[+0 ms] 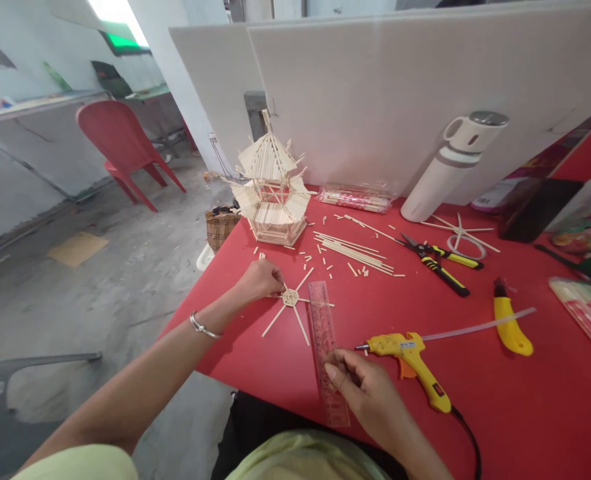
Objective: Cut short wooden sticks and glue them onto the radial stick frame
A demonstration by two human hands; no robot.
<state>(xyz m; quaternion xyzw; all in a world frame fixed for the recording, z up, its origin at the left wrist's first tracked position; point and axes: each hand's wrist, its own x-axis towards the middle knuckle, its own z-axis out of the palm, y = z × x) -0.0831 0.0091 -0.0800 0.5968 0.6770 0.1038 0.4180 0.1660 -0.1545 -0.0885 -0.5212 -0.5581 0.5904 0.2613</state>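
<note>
A six-spoked wheel of thin wooden sticks (290,298) with a small hexagonal hub lies flat near the table's left edge. My left hand (260,279) is closed at its upper-left side, fingertips pinched on a spoke beside the hub; the hand partly hides that spoke. A clear pinkish ruler (319,310) lies just right of the hub, across the right-hand spoke. My right hand (358,380) grips the ruler's nearer half between thumb and curled fingers. Close to the right hand, a yellow glue gun (405,347) rests on its side with a glue stick in its back.
A stick-built pagoda (272,193) stands at the back left. Loose sticks (355,253) and short offcuts lie mid-table. Yellow-black pliers (438,267), a yellow-handled cutter (512,327), a white flask (442,173) and packaged sticks (355,198) are farther off on the red table (475,413).
</note>
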